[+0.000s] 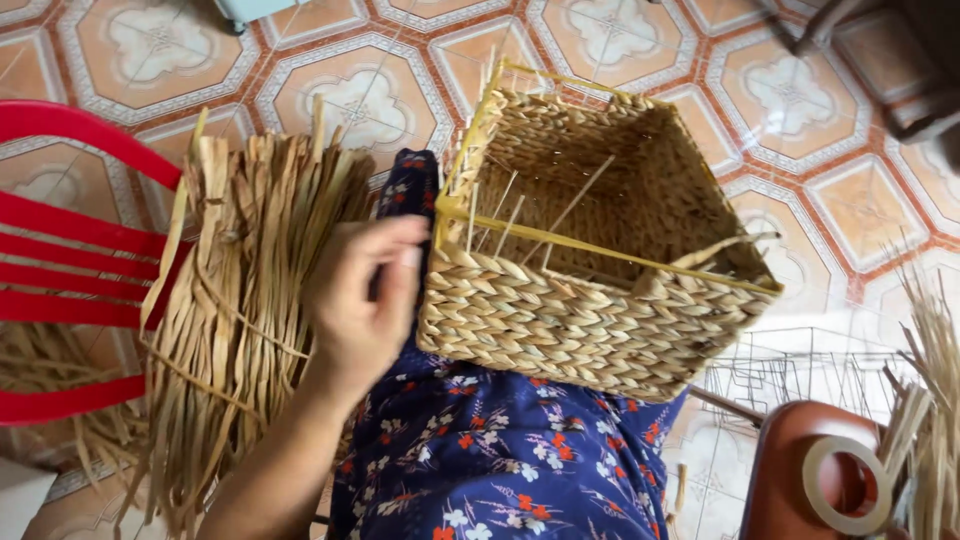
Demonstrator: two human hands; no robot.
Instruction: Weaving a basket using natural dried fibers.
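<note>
Closest to the camera is the person's lap, covered in dark blue cloth with little flowers [500, 460]. A woven basket [590, 250] sits on that lap, tipped so its open top faces up and away. It is square, made of thick braided straw, and it has a yellow rim [600, 252] with thin sticks poking up inside. The left hand [365, 295] is at the near left corner of the basket. Its fingers [400, 285] are curled and its fingertips touch the basket's side, just under the rim, but it is hard to tell if they pinch a strand or only press on it. The right hand cannot be seen at all. Just left of the hand is a big bundle of dry straw strips [240, 300], hanging down over a red plastic chair [70, 260]. At the bottom right is a brown stool [790, 470] with a roll of tape [845, 485] on it, and more dry straw [935, 400] next to that. A wire frame [790, 370] lies on the floor behind the stool. Farther off is the tiled floor [160, 50], orange and white with a flower shape in each tile.
</note>
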